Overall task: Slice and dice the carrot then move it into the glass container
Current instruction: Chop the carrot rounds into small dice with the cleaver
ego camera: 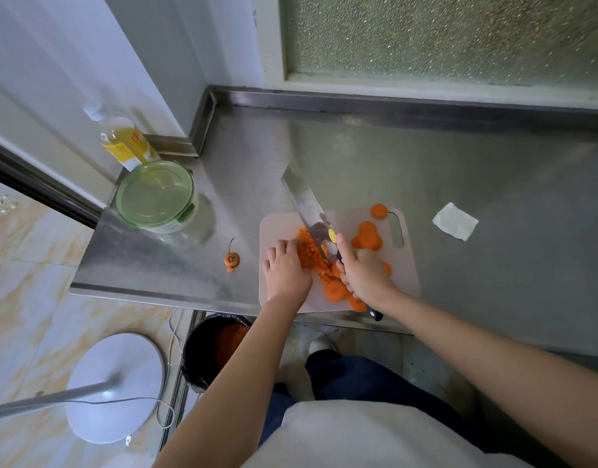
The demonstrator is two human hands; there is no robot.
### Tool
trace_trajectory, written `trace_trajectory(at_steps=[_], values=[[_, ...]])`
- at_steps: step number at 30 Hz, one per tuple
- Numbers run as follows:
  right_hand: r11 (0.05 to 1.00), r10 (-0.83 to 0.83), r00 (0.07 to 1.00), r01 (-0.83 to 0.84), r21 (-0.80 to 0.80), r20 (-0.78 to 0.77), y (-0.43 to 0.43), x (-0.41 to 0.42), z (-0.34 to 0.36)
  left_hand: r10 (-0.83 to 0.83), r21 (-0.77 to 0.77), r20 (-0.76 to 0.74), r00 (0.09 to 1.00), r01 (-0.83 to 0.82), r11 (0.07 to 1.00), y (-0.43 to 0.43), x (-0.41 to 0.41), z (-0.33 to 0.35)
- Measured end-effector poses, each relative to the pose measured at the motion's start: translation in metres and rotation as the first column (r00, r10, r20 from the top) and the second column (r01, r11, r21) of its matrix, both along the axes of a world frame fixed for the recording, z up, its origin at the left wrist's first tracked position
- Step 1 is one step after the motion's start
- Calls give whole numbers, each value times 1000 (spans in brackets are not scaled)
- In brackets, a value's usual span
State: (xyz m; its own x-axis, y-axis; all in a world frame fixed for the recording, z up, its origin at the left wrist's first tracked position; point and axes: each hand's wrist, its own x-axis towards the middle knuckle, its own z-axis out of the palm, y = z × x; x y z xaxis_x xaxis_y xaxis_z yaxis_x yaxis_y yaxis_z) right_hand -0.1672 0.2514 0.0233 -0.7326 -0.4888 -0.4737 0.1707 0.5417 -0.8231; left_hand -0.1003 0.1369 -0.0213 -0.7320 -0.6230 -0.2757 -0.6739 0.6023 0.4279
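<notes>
A pale cutting board [280, 224] lies at the front edge of the steel counter. A heap of diced carrot [311, 255] sits on it, with round carrot slices [367, 235] to the right and near the front. My right hand [361, 270] grips the black handle of a cleaver [304, 204], whose blade rests against the right side of the dice. My left hand [284, 268] presses the left side of the heap, fingers bent. The glass container [157, 197], closed with a green lid, stands to the left of the board.
A carrot top [232, 259] lies on the counter [459, 184] left of the board. A folded white tissue [455, 221] is on the right. An oil bottle [121, 140] stands behind the container. Below the counter are a black bin [203, 352] with carrot scraps and a fan base [116, 386].
</notes>
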Motion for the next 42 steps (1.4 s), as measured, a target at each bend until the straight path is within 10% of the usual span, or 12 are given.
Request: trace_trajectory(at_steps=[22,42], values=[[1000,9,999,-8,26,-53,2,-1,-10,-271,-155,-32,962,263,952,-20,25,-9],[979,141,982,-119,165,-128,4,6,-7,32,11,-406,913,-30,999,-25,47,-2]])
